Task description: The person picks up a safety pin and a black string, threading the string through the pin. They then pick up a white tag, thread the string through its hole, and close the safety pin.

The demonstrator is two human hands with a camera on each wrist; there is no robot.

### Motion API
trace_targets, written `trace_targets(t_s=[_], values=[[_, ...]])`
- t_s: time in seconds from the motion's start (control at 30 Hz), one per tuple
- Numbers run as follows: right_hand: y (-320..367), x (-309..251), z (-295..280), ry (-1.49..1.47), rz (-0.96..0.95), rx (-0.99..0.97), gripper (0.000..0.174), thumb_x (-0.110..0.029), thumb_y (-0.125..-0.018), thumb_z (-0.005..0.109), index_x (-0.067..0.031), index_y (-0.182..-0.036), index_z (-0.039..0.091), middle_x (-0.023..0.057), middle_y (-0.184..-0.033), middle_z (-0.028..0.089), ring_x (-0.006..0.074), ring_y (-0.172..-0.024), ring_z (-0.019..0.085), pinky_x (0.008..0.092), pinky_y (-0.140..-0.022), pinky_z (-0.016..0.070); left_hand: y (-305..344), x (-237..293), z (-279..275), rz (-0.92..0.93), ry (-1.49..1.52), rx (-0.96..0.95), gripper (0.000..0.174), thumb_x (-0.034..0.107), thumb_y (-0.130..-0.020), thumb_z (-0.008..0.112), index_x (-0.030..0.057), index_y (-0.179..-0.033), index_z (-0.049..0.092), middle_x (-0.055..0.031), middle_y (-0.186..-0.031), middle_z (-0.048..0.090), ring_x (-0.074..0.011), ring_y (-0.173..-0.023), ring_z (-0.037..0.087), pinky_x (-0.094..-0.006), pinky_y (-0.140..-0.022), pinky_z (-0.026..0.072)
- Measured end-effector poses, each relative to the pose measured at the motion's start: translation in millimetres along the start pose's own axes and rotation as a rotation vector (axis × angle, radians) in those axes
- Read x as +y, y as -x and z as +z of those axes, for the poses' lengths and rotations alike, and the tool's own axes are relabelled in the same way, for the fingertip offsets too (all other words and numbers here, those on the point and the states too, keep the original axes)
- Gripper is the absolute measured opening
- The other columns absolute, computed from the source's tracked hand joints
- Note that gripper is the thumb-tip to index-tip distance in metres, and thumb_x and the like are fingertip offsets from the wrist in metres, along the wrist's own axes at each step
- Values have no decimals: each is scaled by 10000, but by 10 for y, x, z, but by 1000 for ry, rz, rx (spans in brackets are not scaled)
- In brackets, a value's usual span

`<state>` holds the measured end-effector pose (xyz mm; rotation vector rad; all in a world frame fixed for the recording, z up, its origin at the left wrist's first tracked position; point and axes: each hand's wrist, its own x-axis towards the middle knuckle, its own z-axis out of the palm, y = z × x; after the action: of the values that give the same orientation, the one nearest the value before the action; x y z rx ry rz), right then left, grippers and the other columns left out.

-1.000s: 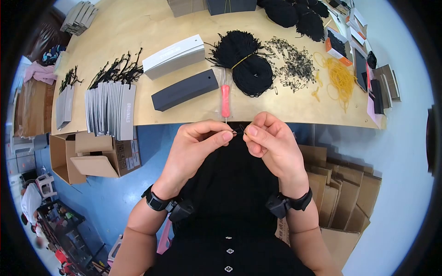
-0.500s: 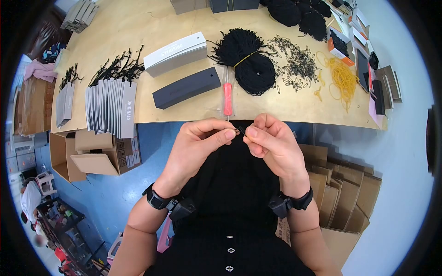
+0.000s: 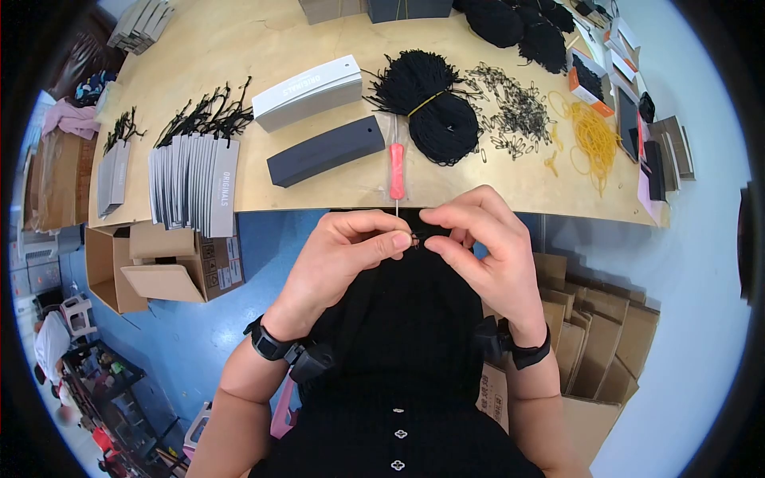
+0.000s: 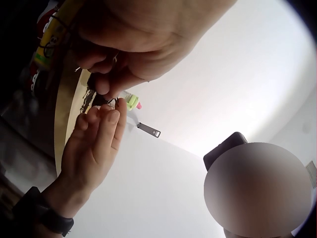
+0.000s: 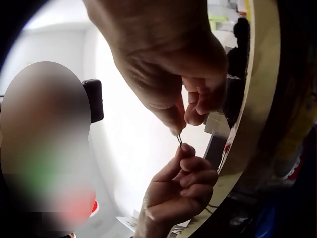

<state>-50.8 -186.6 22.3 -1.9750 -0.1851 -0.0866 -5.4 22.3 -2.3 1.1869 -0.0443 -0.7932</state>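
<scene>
Thumb and index finger of my left hand (image 3: pixel 335 255) pinch a small dark safety pin (image 3: pixel 417 237) in front of the table edge. In the right wrist view, the safety pin (image 5: pixel 180 140) shows as two thin wires rising from the left fingertips. My right hand (image 3: pixel 492 248) is close beside it, thumb and index finger spread apart around the pin's free end. On the table ahead are a loose pile of similar safety pins (image 3: pixel 514 111), a bundle of black cords (image 3: pixel 442 127) tied with a yellow band, and a red-handled tool (image 3: pixel 397 171).
A white stack of tags (image 3: pixel 307 92) and a dark tag stack (image 3: pixel 327 151) lie left of the tool. Corded grey tags (image 3: pixel 191 187) fan out farther left. Yellow rubber bands (image 3: pixel 594 139) lie at right. Cardboard boxes (image 3: pixel 163 267) stand below the table edge.
The right thumb and index finger, earlier pinched together at the pin, have parted and the hand has shifted slightly right. The left hand keeps its pinch nearly in place.
</scene>
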Motion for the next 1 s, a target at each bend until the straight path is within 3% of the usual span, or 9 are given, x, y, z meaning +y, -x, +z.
trace_targets(t_s=[0.17,0.37,0.47,0.6,0.67,0.73,0.8,0.93,1.0], values=[[-30,42,31,127,-131,-24,156,9,-771,733,-42,-896,654,77,-878,556,226,-726,610,322,-631,502,8,-12,2,31,-116,-61,186,113,-909,713,-18,-1042,712,-22,-892,691,-76,-826,602,-227,-748,486],[-68,100,104,258,-236,182,180,17,-710,719,-63,-832,613,77,-839,541,256,-730,604,342,-621,497,71,-52,-49,-89,125,16,165,136,-925,700,-2,-1010,670,-36,-833,637,-34,-639,425,-196,-559,330],[-83,174,152,380,-307,243,192,18,-699,723,-64,-830,610,76,-820,536,257,-721,598,350,-606,491,100,-92,-112,-177,400,-115,170,128,-931,693,-1,-1040,684,-42,-849,653,-41,-658,459,-198,-554,332],[-15,102,284,389,-352,144,185,1,-702,737,-61,-813,601,75,-814,544,258,-710,595,349,-596,483,37,-151,-5,-60,462,9,163,100,-910,710,1,-1040,719,-39,-860,670,-60,-690,523,-208,-575,382],[24,58,294,240,-219,151,158,-2,-730,726,-62,-819,611,76,-810,546,267,-694,590,345,-593,481,-30,-198,19,394,-339,162,168,60,-866,739,27,-1030,751,-43,-863,680,-84,-738,582,-224,-618,440],[49,59,258,217,-174,142,136,-15,-762,730,-49,-841,624,72,-806,548,231,-672,582,315,-591,478,18,-103,65,439,-531,173,163,47,-825,766,38,-988,759,-50,-859,676,-106,-768,612,-239,-670,474],[68,29,235,29,38,77,127,-20,-795,735,-29,-867,631,55,-803,548,168,-668,572,279,-596,468,54,-81,110,658,-944,241,125,27,-834,748,39,-958,751,-66,-894,670,-122,-767,616,-245,-666,468],[55,22,166,-61,110,11,115,-23,-827,732,-15,-889,636,41,-826,560,121,-673,556,253,-596,458,70,-22,125,661,-917,231,94,10,-858,717,17,-952,727,-69,-935,662,-119,-749,608,-244,-655,470],[40,18,134,-49,-21,89,101,-6,-838,721,-14,-898,640,45,-860,572,118,-681,562,250,-587,458,82,-21,94,407,-464,138,97,47,-910,678,4,-995,700,-43,-960,663,-80,-731,570,-228,-654,464]])
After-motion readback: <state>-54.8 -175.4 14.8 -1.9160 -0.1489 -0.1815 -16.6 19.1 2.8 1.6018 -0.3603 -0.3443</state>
